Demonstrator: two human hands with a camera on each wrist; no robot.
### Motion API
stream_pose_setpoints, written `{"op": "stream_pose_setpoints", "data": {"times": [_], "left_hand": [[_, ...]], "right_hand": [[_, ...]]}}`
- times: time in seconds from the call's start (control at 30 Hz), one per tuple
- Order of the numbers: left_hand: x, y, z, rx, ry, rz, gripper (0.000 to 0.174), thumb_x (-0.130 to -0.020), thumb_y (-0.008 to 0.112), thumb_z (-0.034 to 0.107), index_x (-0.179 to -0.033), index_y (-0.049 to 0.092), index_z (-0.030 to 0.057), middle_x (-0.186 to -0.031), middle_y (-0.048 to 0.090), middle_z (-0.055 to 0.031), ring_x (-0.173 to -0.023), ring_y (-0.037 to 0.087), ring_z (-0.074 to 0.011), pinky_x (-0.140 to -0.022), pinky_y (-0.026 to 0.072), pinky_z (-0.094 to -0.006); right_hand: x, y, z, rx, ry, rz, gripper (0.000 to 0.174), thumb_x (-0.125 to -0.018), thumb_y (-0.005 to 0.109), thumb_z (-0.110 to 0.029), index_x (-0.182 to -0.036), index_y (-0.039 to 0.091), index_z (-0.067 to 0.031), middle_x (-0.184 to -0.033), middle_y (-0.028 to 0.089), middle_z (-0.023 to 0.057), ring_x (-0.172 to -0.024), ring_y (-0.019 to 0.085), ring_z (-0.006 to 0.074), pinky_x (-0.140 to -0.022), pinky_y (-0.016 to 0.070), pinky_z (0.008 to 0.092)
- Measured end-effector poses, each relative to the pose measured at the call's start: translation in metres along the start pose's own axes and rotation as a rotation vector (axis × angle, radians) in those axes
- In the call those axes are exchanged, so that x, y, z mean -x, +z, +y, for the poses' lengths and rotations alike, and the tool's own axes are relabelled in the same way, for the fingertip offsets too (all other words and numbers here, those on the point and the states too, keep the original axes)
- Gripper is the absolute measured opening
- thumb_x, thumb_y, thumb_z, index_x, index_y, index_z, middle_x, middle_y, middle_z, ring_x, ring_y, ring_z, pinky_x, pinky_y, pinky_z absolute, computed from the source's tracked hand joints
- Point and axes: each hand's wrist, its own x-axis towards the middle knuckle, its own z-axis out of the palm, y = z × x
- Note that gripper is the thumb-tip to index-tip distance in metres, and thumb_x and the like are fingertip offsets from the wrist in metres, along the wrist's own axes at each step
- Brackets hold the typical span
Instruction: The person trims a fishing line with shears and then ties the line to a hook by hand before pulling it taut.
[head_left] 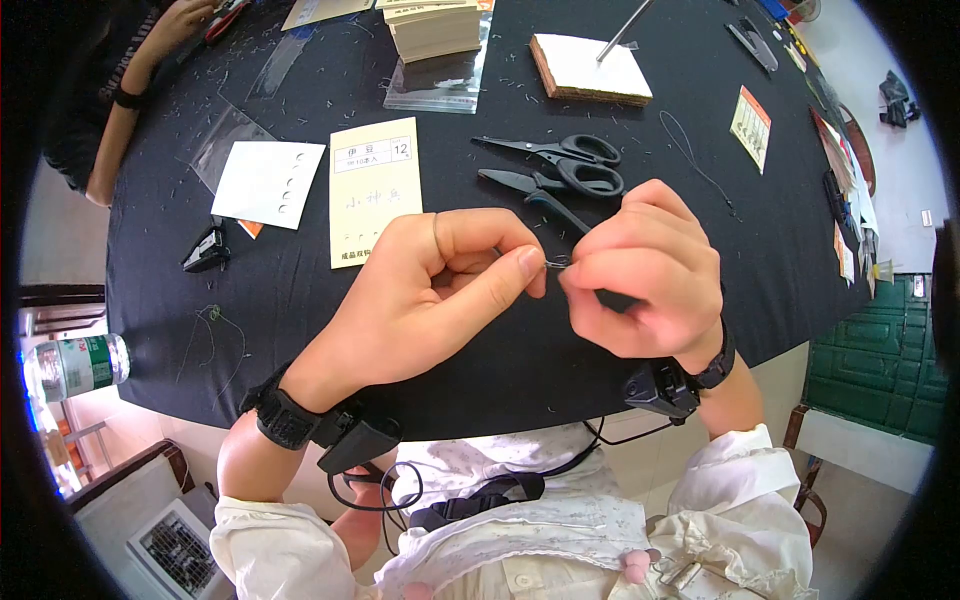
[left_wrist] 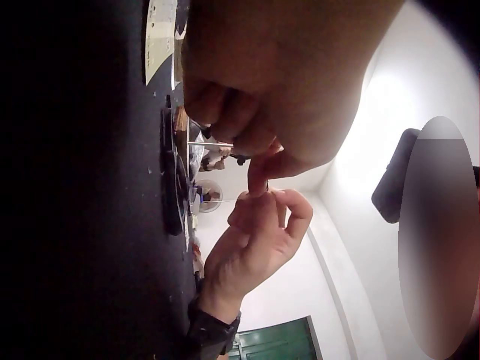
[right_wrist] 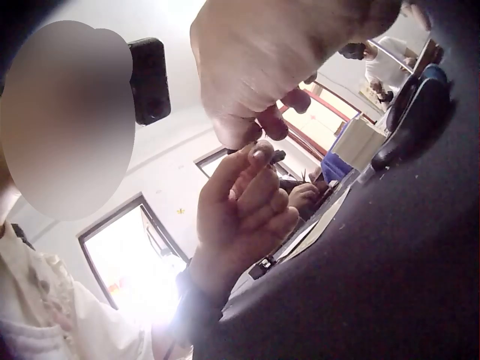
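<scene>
Above the front of the black-covered table, my left hand and right hand meet almost fingertip to fingertip. Between them shows a short stretch of thin, shiny fishing line. The left thumb and index finger pinch its left end, and the right fingertips pinch the other. I cannot tell whether a hook is hidden in the fingers. Just beyond the hands lie black scissors and a dark tool with a blue-edged handle, partly covered by the right hand. In the left wrist view, the right hand faces the left fingertips.
A yellow packet and a white card with several hooks lie left. Farther back are a card stack and a white-topped block with a metal rod. Looped line lies right. Another person's arm reaches in.
</scene>
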Motion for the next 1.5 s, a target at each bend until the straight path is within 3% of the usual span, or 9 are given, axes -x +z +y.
{"op": "stream_pose_setpoints", "data": {"times": [0.3, 0.37, 0.47, 0.6, 0.67, 0.87, 1.4, 1.47, 1.5], "left_hand": [[0.000, 0.002, -0.003, -0.081, -0.032, 0.003, 0.014, -0.089, 0.051, 0.008, -0.086, 0.058, -0.0031, -0.077, 0.060, -0.0032, -0.072, 0.054, -0.0039, -0.063, 0.0413, -0.0173], [-0.001, 0.006, -0.008, -0.085, 0.060, 0.084, 0.015, -0.086, 0.055, 0.013, -0.078, 0.060, 0.0008, -0.047, 0.031, 0.0068, -0.046, 0.024, -0.0009, -0.042, 0.0187, -0.0228], [0.000, 0.006, -0.010, -0.173, 0.094, 0.100, 0.015, -0.085, 0.056, 0.014, -0.079, 0.060, 0.0012, -0.044, 0.028, 0.0050, -0.044, 0.023, -0.0022, -0.041, 0.0186, -0.0237], [0.000, 0.006, -0.008, -0.175, 0.085, 0.115, 0.014, -0.084, 0.057, 0.014, -0.079, 0.061, 0.0014, -0.044, 0.027, 0.0043, -0.043, 0.023, -0.0028, -0.041, 0.0192, -0.0242], [0.001, 0.003, -0.004, -0.208, -0.032, 0.028, 0.012, -0.088, 0.052, 0.005, -0.084, 0.059, -0.0045, -0.073, 0.061, -0.0032, -0.066, 0.051, -0.0023, -0.057, 0.0398, -0.0170], [0.001, 0.002, 0.000, -0.233, -0.082, 0.041, 0.014, -0.089, 0.050, 0.007, -0.084, 0.058, -0.0038, -0.076, 0.060, -0.0033, -0.070, 0.053, -0.0038, -0.062, 0.0418, -0.0178], [-0.006, 0.000, -0.010, -0.166, -0.015, 0.049, 0.017, -0.090, 0.050, 0.012, -0.084, 0.058, -0.0027, -0.077, 0.060, -0.0027, -0.074, 0.053, -0.0051, -0.066, 0.0414, -0.0195], [-0.009, 0.000, -0.013, -0.148, 0.051, 0.114, 0.018, -0.089, 0.051, 0.016, -0.083, 0.060, 0.0015, -0.061, 0.046, 0.0065, -0.052, 0.032, 0.0007, -0.045, 0.0241, -0.0186], [-0.009, -0.001, -0.014, -0.157, 0.061, 0.109, 0.018, -0.089, 0.051, 0.016, -0.083, 0.060, 0.0015, -0.061, 0.046, 0.0065, -0.052, 0.032, 0.0007, -0.045, 0.0241, -0.0186]], "right_hand": [[-0.003, -0.001, -0.001, -0.003, 0.052, -0.004, 0.022, -0.058, 0.069, -0.003, -0.077, 0.061, -0.0101, -0.067, 0.060, -0.0011, -0.058, 0.057, 0.0127, -0.057, 0.0382, 0.0248], [-0.002, 0.000, 0.000, 0.005, 0.049, -0.003, 0.022, -0.058, 0.070, -0.003, -0.077, 0.061, -0.0102, -0.066, 0.059, -0.0015, -0.058, 0.057, 0.0125, -0.057, 0.0381, 0.0247], [-0.002, 0.000, 0.000, 0.010, 0.044, -0.004, 0.023, -0.057, 0.070, -0.003, -0.077, 0.061, -0.0106, -0.066, 0.059, -0.0021, -0.057, 0.056, 0.0124, -0.057, 0.0379, 0.0244], [-0.001, 0.001, 0.000, 0.011, 0.042, -0.023, 0.024, -0.055, 0.069, -0.002, -0.075, 0.059, -0.0108, -0.064, 0.057, -0.0031, -0.056, 0.054, 0.0126, -0.057, 0.0377, 0.0246], [-0.001, 0.002, -0.001, 0.021, 0.052, -0.030, 0.023, -0.055, 0.069, -0.002, -0.074, 0.059, -0.0109, -0.063, 0.056, -0.0033, -0.055, 0.054, 0.0127, -0.056, 0.0373, 0.0248], [-0.003, 0.000, -0.007, -0.030, 0.169, -0.031, 0.022, -0.056, 0.067, -0.001, -0.073, 0.058, -0.0110, -0.064, 0.055, -0.0031, -0.054, 0.053, 0.0125, -0.056, 0.0356, 0.0251], [-0.002, 0.002, -0.002, 0.021, 0.188, -0.047, 0.021, -0.058, 0.068, -0.002, -0.073, 0.056, -0.0105, -0.066, 0.055, -0.0022, -0.058, 0.054, 0.0134, -0.058, 0.0367, 0.0251], [-0.001, 0.001, -0.001, 0.049, 0.193, -0.037, 0.021, -0.058, 0.068, -0.002, -0.073, 0.056, -0.0106, -0.066, 0.055, -0.0023, -0.058, 0.054, 0.0134, -0.058, 0.0368, 0.0250], [-0.001, 0.001, 0.000, 0.059, 0.194, -0.030, 0.021, -0.058, 0.067, -0.002, -0.073, 0.055, -0.0108, -0.065, 0.054, -0.0024, -0.058, 0.054, 0.0133, -0.058, 0.0370, 0.0249]]}}
